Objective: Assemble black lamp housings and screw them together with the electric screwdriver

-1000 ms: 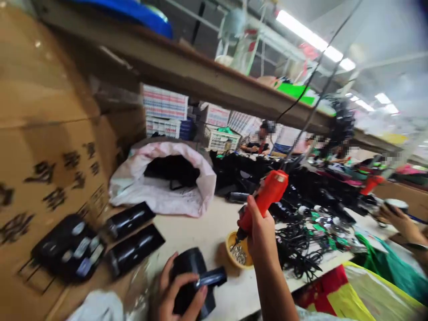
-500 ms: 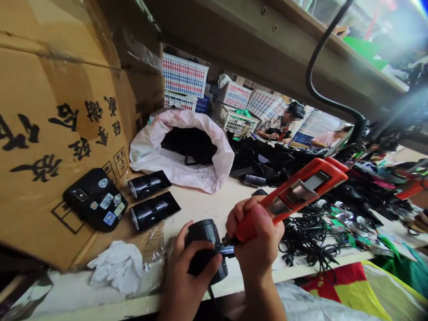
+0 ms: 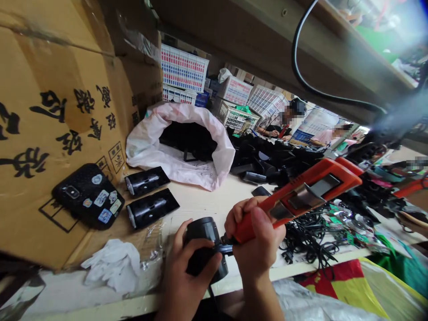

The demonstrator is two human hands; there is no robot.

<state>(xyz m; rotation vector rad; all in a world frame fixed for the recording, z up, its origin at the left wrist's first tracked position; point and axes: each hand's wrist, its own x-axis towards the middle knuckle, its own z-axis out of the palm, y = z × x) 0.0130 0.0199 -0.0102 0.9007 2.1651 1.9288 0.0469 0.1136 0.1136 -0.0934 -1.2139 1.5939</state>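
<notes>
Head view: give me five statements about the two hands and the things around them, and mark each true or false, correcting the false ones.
1. The right hand grips a red-orange power driver with a metal clip. True.
2. The driver's tip points at a rounded black plastic part by the left hand. True.
3. The left hand touches nothing. False: it holds the rounded black plastic part.
4. Two glossy black tubular pieces lie side by side near a soft off-white sack. True.
5. The sack is tied shut. False: its mouth is open, showing black contents.
</notes>
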